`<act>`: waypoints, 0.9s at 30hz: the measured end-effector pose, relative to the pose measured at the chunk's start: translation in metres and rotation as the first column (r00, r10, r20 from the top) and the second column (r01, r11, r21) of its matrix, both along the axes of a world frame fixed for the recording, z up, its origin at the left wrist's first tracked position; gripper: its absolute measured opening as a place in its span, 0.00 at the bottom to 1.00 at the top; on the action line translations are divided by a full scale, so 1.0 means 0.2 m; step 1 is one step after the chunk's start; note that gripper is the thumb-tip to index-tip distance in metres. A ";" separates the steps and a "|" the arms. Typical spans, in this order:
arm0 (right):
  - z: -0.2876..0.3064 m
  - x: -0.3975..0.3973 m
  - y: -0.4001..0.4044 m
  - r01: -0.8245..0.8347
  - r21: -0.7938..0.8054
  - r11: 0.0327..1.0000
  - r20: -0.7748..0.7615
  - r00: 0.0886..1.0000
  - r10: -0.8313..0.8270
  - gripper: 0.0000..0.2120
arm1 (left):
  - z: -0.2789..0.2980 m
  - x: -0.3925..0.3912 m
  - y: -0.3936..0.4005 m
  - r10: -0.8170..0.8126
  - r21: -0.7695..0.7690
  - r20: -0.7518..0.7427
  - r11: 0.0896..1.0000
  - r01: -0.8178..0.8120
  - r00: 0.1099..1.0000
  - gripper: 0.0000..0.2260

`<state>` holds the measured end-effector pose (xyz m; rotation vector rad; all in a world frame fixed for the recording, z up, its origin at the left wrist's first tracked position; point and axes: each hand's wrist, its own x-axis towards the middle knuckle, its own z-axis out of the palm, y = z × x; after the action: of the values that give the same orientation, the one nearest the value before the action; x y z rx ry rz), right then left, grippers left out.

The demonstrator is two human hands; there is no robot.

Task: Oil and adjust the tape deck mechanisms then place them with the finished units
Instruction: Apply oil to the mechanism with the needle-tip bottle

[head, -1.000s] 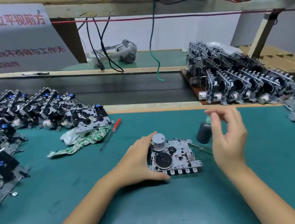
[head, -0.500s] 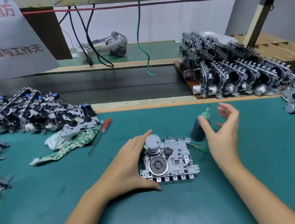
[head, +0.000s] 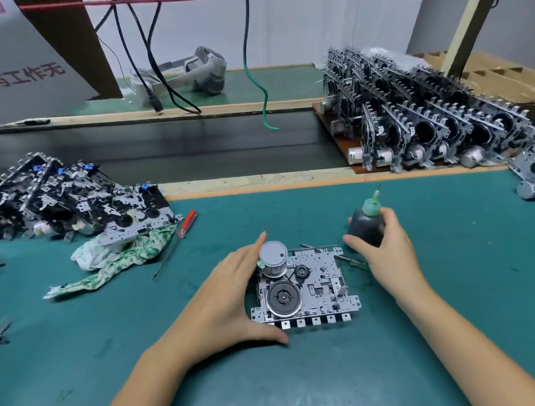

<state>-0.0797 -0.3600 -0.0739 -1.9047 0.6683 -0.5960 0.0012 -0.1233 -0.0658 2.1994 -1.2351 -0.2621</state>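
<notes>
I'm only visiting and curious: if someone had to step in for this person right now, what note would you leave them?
Left hand: open, cupped against the left edge of the tape deck mechanism, which lies flat on the green mat.
Right hand: grips the dark oil bottle, upright on the mat behind the mechanism's right corner, green nozzle pointing up.
Done: mechanism steadied, oil bottle in hand.
Left: oil it, adjust it, perhaps with the red-handled screwdriver by the rag, then set it in the upright rows at the right, probably the finished units. The pile at the left probably still waits.
</notes>
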 end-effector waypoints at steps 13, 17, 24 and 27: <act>0.15 -0.04 0.03 -0.224 0.393 0.892 0.377 0.924 0.066 0.10 | -0.03 0.01 0.00 -0.005 -0.051 -0.142 0.999 -0.002 0.990 0.49; 0.16 -0.03 0.06 -0.351 0.731 0.585 0.487 0.869 -0.088 0.14 | -0.02 0.01 0.02 -0.072 -0.043 -0.230 0.997 0.064 0.971 0.45; 0.15 0.00 0.17 -0.264 0.753 0.603 0.412 0.903 -0.119 0.18 | -0.01 0.02 0.02 -0.106 -0.014 -0.256 0.994 0.106 0.961 0.46; 0.14 0.00 0.20 -0.231 0.700 0.676 0.388 0.918 -0.087 0.18 | -0.01 0.01 0.02 -0.107 -0.005 -0.260 0.994 0.109 0.960 0.46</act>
<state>-0.0792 -0.3205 -0.0450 -0.9913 0.4570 -0.5225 0.0039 -0.1196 -0.0680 2.0300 -1.2079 -0.5831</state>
